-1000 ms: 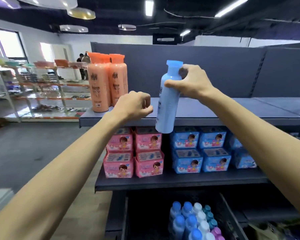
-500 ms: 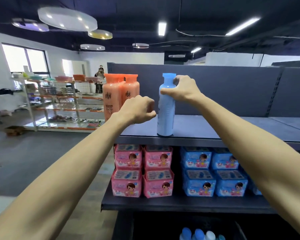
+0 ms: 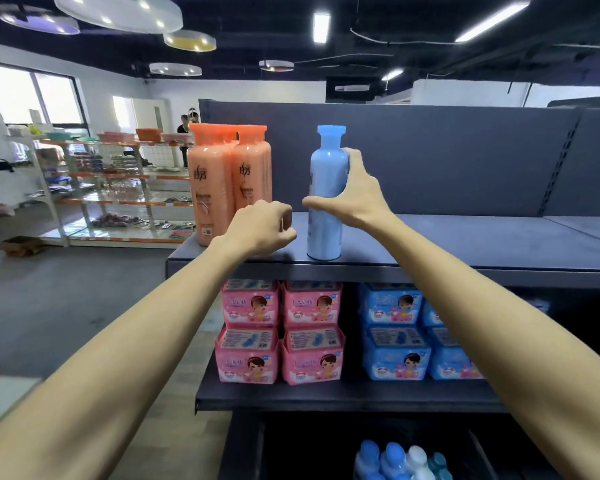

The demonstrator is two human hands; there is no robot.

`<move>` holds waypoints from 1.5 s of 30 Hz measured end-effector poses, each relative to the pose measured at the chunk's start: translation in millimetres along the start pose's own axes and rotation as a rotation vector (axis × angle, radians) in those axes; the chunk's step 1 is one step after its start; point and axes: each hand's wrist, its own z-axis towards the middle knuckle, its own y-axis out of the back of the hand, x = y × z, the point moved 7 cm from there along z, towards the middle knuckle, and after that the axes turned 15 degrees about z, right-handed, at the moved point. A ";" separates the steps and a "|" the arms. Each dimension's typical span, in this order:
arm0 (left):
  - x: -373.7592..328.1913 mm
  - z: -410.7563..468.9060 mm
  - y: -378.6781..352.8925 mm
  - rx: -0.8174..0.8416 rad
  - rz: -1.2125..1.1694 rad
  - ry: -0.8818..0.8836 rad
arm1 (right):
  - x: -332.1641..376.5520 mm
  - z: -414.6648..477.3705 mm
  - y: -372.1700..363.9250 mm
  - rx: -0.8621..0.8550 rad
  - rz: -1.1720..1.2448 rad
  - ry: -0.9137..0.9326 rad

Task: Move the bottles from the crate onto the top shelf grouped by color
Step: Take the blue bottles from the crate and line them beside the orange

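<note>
A light blue bottle (image 3: 326,188) stands upright on the dark top shelf (image 3: 465,244), near its front edge. My right hand (image 3: 354,192) wraps round the bottle's middle from the right, thumb across the front. Two orange bottles (image 3: 229,181) stand close together at the shelf's left end. My left hand (image 3: 260,228) hovers loosely curled between the orange bottles and the blue one, holding nothing. Down at the bottom of the view, the black crate (image 3: 250,452) holds several blue, white and teal bottles (image 3: 400,460).
Pink packs (image 3: 281,330) and blue packs (image 3: 395,330) fill the middle shelf below. A grey back panel (image 3: 447,157) rises behind the top shelf. Open grey floor lies to the left, with glass display racks (image 3: 94,188) and a person far back.
My right hand has slid from the blue bottle's neck down to its middle. The bottle, lifted a second ago, now stands on the top shelf. My left hand stays curled beside it.
</note>
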 end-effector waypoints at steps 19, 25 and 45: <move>-0.1 14.4 -28.2 -0.021 0.012 0.011 | -43.6 -4.1 2.2 0.051 -0.018 -0.112; -4.6 20.5 -31.8 -0.033 0.012 0.009 | -49.9 -4.5 2.5 0.050 -0.039 -0.080; 28.8 22.6 -47.2 -0.080 0.038 0.096 | -75.7 43.5 -35.0 0.156 -0.155 -0.051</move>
